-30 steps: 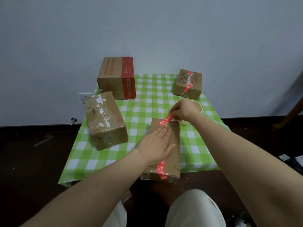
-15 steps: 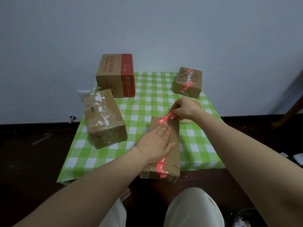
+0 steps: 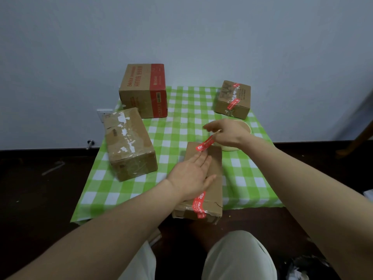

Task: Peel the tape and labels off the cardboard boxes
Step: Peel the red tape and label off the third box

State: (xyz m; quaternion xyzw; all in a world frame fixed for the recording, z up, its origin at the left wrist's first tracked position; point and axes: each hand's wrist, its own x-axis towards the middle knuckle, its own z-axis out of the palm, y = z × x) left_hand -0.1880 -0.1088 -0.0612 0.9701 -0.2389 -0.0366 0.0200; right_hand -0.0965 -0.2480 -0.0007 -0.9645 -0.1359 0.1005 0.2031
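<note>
A flat cardboard box lies at the near edge of the table, overhanging it. My left hand presses flat on its top with straight fingers. My right hand hovers past the box's far end and pinches the lifted end of a red tape strip peeled off the top. More red tape still runs over the box's near end. Three other boxes stand on the table: a taped one at left, a red-banded one at back, a small red-taped one at back right.
A green checked cloth covers the small table against a pale wall. A shallow pale bowl sits partly behind my right hand. My knees in light trousers are below the box. Dark floor surrounds the table.
My right hand has lifted a little and spread its fingers while still pinching the red tape end. My left hand stays pressed on the box.
</note>
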